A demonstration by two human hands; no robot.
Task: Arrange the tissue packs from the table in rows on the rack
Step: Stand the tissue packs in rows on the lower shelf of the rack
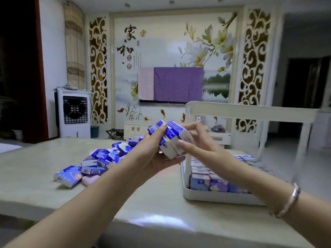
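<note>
Both hands, left hand point(154, 151) and right hand point(195, 140), grip a bundle of blue-white plastic tissue packs point(172, 140) above the table point(35, 167); white plastic rack point(215, 196) sits below-right, nearer right hand.

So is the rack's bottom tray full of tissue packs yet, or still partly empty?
Cannot tell. The tray holds rows of packs along its near and left sides, but the right forearm hides the middle.

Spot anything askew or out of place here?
Nothing damaged. The loose tissue packs lie in a jumbled heap on the table, unlike the neat rows in the rack. Both the left hand and right hand hold a bunch of packs.
</note>
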